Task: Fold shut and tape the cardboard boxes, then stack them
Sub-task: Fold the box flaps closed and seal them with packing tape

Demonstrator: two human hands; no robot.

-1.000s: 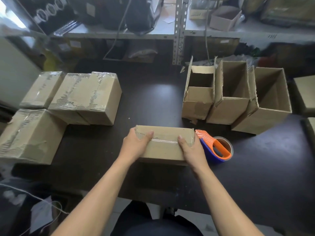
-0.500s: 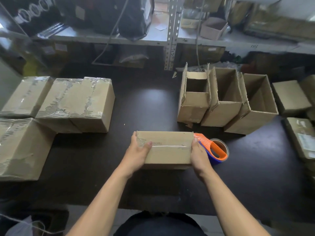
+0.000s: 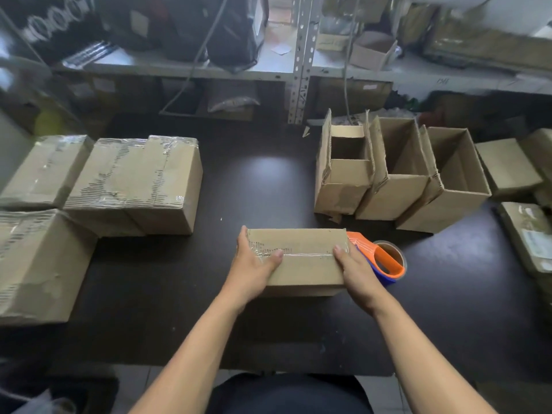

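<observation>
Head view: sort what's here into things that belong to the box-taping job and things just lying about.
Belongs to the job:
- small box, gripped by left hand and right hand
- tape dispenser
- three open boxes
- taped boxes

Lying about:
- black bag on the shelf
- hanging cable

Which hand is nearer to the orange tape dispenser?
The right hand. It grips the right end of the small box, just beside the tape dispenser. The left hand grips the far left end.
</observation>
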